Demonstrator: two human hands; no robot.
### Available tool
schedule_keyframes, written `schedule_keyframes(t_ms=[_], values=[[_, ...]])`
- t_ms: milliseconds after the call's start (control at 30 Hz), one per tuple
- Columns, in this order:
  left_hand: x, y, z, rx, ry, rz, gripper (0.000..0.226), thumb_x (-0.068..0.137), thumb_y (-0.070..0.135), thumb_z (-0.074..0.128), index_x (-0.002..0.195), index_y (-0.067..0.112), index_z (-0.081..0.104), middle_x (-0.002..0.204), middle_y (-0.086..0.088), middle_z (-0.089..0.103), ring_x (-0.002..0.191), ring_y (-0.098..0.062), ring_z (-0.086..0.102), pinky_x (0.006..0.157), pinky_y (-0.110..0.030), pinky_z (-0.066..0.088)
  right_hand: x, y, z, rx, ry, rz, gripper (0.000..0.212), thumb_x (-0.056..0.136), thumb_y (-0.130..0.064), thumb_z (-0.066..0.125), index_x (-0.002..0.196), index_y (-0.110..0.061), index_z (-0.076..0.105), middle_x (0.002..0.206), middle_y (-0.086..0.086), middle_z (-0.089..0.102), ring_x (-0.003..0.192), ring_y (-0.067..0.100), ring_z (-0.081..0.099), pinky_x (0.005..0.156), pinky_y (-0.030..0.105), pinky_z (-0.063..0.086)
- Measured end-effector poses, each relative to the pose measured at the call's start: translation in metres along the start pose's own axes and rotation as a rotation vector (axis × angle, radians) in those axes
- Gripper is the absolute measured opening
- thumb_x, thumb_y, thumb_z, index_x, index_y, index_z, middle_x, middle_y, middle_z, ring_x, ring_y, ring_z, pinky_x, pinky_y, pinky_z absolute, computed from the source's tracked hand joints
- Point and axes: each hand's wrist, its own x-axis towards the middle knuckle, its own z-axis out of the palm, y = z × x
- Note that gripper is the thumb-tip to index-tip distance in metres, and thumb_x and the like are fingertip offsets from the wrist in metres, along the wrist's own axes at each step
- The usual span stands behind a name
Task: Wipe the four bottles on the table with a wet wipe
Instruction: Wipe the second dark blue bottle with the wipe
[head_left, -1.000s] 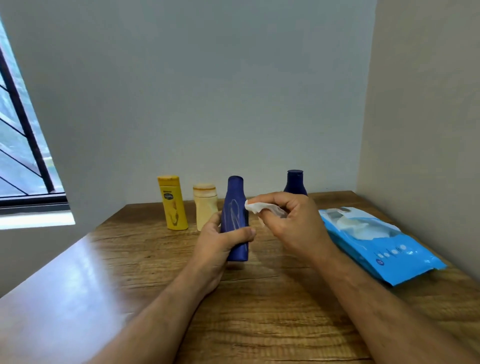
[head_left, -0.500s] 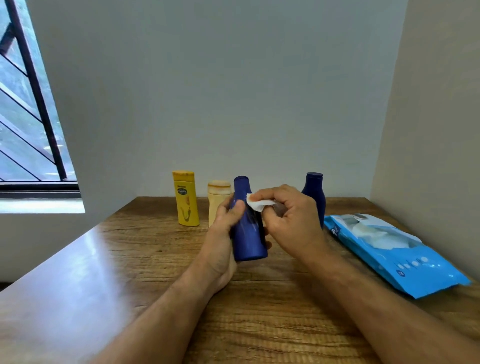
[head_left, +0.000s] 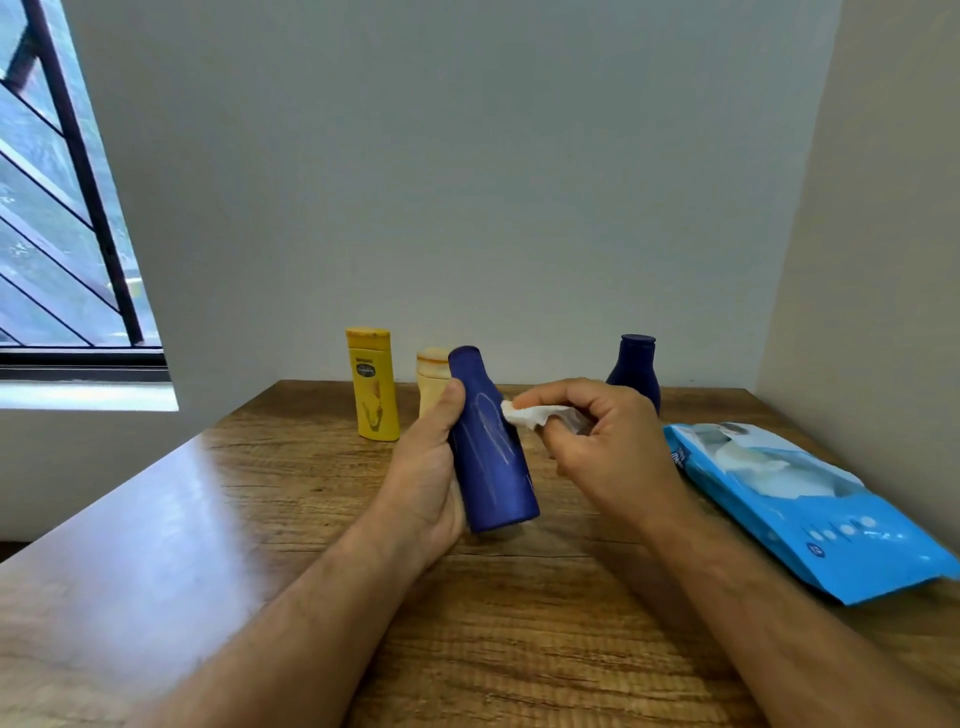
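While gripped mid-body by left hand (head_left: 423, 467), tilted dark blue bottle (head_left: 491, 447) judged light, rigid, slippery when wet; right hand (head_left: 597, 441) pinching wet wipe (head_left: 530, 415) against shoulder.

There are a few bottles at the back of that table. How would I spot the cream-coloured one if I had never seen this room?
Look to the far edge of the wooden table, by the grey wall. Beside the tall yellow bottle stands the cream bottle, partly hidden by the blue bottle that the left hand holds. It is the shortest and palest, with an orange-tinged cap.
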Motion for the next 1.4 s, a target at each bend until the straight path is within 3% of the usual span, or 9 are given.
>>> schedule_keyframes(t_ms=[67, 233, 333, 467, 700, 967, 1067, 1233, 1400], values=[[0.000, 0.004, -0.002, -0.009, -0.022, 0.027, 0.033, 0.095, 0.042, 0.058, 0.107, 0.015, 0.071, 0.092, -0.007, 0.074, 0.076, -0.020, 0.070, 0.073, -0.036, 0.055, -0.002, -0.004, 0.000, 0.048, -0.090, -0.004, 0.028, 0.083, 0.001, 0.066, 0.094, -0.021, 0.078, 0.087, -0.012, 0.073, 0.072, -0.006, 0.063, 0.058, 0.009, 0.046], [-0.002, 0.012, -0.004, -0.043, -0.043, 0.057, 0.038, 0.098, 0.043, 0.053, 0.109, 0.013, 0.071, 0.089, -0.006, 0.075, 0.072, -0.017, 0.071, 0.071, -0.034, 0.059, -0.008, -0.009, 0.001, 0.023, -0.212, -0.078, 0.022, 0.082, -0.001, 0.070, 0.092, -0.020, 0.077, 0.088, -0.010, 0.073, 0.084, 0.002, 0.066, 0.068, 0.011, 0.050], [-0.004, 0.009, -0.003, 0.046, -0.074, -0.002, 0.042, 0.091, 0.048, 0.061, 0.109, 0.011, 0.072, 0.094, -0.009, 0.074, 0.079, -0.021, 0.070, 0.079, -0.038, 0.055, -0.008, -0.010, 0.003, -0.029, -0.055, -0.137, 0.022, 0.083, -0.003, 0.068, 0.094, -0.021, 0.076, 0.087, -0.013, 0.070, 0.079, -0.001, 0.063, 0.064, 0.008, 0.047], [-0.009, -0.001, 0.001, 0.204, -0.094, -0.056, 0.045, 0.088, 0.052, 0.063, 0.109, 0.013, 0.070, 0.090, -0.011, 0.073, 0.074, -0.020, 0.069, 0.064, -0.032, 0.055, -0.003, -0.008, 0.005, -0.041, 0.137, -0.093, 0.025, 0.087, -0.008, 0.064, 0.103, -0.025, 0.074, 0.096, -0.012, 0.068, 0.087, 0.004, 0.064, 0.067, 0.016, 0.055], [-0.002, 0.012, -0.006, -0.011, -0.015, 0.007, 0.047, 0.094, 0.052, 0.056, 0.114, 0.011, 0.070, 0.088, -0.008, 0.071, 0.070, -0.019, 0.066, 0.071, -0.035, 0.053, -0.010, -0.009, 0.005, -0.011, -0.252, -0.074, 0.017, 0.081, -0.003, 0.070, 0.089, -0.017, 0.077, 0.081, -0.009, 0.071, 0.072, 0.005, 0.065, 0.060, 0.015, 0.049], [-0.008, 0.000, 0.002, 0.083, -0.097, -0.068, 0.039, 0.092, 0.041, 0.060, 0.112, 0.008, 0.068, 0.088, -0.012, 0.069, 0.072, -0.023, 0.062, 0.072, -0.037, 0.050, -0.004, -0.008, 0.004, -0.021, 0.000, -0.002, 0.018, 0.087, -0.012, 0.067, 0.099, -0.023, 0.073, 0.094, -0.014, 0.068, 0.083, 0.003, 0.065, 0.062, 0.017, 0.055], [-0.008, 0.004, 0.002, 0.035, -0.075, -0.029, 0.034, 0.089, 0.031, 0.061, 0.113, 0.008, 0.066, 0.086, -0.010, 0.071, 0.074, -0.023, 0.064, 0.076, -0.038, 0.052, -0.005, -0.009, 0.002, 0.022, -0.095, -0.004, 0.014, 0.085, -0.012, 0.070, 0.095, -0.021, 0.075, 0.087, -0.011, 0.070, 0.077, 0.006, 0.066, 0.058, 0.015, 0.052], [-0.003, 0.010, -0.001, -0.008, 0.002, 0.091, 0.030, 0.091, 0.028, 0.060, 0.115, 0.011, 0.066, 0.085, -0.007, 0.074, 0.069, -0.018, 0.068, 0.064, -0.033, 0.057, -0.008, -0.010, 0.001, -0.012, -0.265, -0.111, 0.013, 0.084, -0.008, 0.069, 0.091, -0.018, 0.076, 0.075, -0.015, 0.068, 0.067, 0.004, 0.064, 0.055, 0.012, 0.048], [-0.007, 0.005, -0.001, 0.060, -0.068, 0.094, 0.051, 0.080, 0.031, 0.067, 0.125, 0.008, 0.061, 0.091, -0.009, 0.072, 0.076, -0.022, 0.067, 0.073, -0.037, 0.055, -0.005, -0.008, 0.003, -0.074, -0.011, -0.103, 0.017, 0.089, -0.018, 0.067, 0.103, -0.023, 0.074, 0.091, -0.013, 0.071, 0.084, 0.002, 0.064, 0.064, 0.013, 0.052]])
